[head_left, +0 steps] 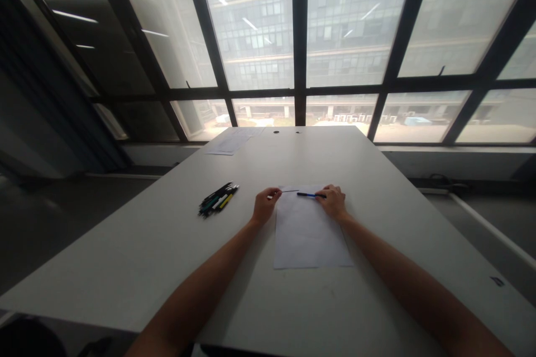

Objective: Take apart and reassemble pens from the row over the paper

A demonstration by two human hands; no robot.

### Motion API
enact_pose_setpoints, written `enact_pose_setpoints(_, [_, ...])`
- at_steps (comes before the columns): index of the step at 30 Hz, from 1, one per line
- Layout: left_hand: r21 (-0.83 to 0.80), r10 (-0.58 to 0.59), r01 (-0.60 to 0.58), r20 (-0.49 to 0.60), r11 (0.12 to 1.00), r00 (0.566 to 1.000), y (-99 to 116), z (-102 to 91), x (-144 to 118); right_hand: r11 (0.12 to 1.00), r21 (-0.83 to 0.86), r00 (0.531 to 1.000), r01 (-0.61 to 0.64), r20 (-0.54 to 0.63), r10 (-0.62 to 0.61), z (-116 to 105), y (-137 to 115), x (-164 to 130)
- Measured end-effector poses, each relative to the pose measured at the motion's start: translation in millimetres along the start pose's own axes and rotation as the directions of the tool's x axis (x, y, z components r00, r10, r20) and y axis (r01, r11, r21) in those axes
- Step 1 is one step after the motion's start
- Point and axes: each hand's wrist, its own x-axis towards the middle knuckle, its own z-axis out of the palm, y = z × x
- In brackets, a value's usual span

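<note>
Pinched in the fingers of my left hand [266, 204] is a thin dark rod [290, 191] that looks like a pen refill, pointing right. My right hand [334, 201] grips a blue pen [310, 195] with a black end, which points left toward the rod. A small gap separates the two tips. Both hands are over the top part of a white sheet of paper [312, 240], one at each side of it. To the left of my left hand lies a pile of several pens [218, 201], mostly black, with a yellow one and a teal one among them.
The white table [146, 256] reaches toward the windows. More papers [232, 140] lie at its far left corner. Near the far edge are a dark round hole [276, 132] and a smaller dark spot. A small dark label [497, 281] is at the right edge.
</note>
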Motion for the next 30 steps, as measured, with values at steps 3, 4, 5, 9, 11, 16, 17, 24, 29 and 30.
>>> enact_pose_setpoints(3, [0.0,0.002,-0.002,0.005,1.0,1.0,2,-0.4,0,0.998,0.034,0.996,0.06,-0.067,-0.057,7,7,1])
enact_pose_setpoints(4, [0.0,0.002,-0.002,0.007,1.0,1.0,3,-0.4,-1,0.996,0.043,0.994,0.073,-0.086,-0.07,8,8,1])
enact_pose_setpoints(5, [0.0,0.003,-0.003,0.009,1.0,1.0,3,-0.4,0,0.995,0.051,0.992,0.082,-0.098,-0.077,9,9,1])
enact_pose_setpoints(9, [0.003,0.009,-0.009,0.014,1.0,1.0,2,-0.2,0,0.993,0.063,0.989,0.101,-0.111,-0.094,5,2,0])
enact_pose_setpoints(11, [0.004,0.011,-0.011,0.019,1.0,1.0,1,-0.2,0,0.991,0.055,0.983,0.122,-0.143,-0.113,0,-4,-1])
enact_pose_setpoints(16, [0.0,0.016,-0.016,0.033,1.0,0.999,2,-0.5,0,0.986,0.077,0.959,0.146,-0.256,-0.122,-13,-19,-4])
enact_pose_setpoints(17, [0.003,0.015,-0.015,0.034,1.0,0.999,2,-0.6,-1,0.981,0.092,0.952,0.168,-0.272,-0.138,-16,-21,-4])
enact_pose_setpoints(24, [-0.014,0.053,-0.052,0.096,0.999,0.994,6,0.1,-3,0.881,0.183,0.899,0.437,-0.121,-0.421,-27,-44,-13])
enact_pose_setpoints(29, [-0.033,0.105,-0.101,0.176,0.994,0.979,8,0.2,-6,0.824,0.213,0.842,0.526,0.007,-0.539,-25,-51,-17])
enact_pose_setpoints(30, [-0.036,0.113,-0.108,0.187,0.993,0.976,9,0.2,-6,0.82,0.216,0.837,0.531,0.019,-0.547,-24,-51,-18])
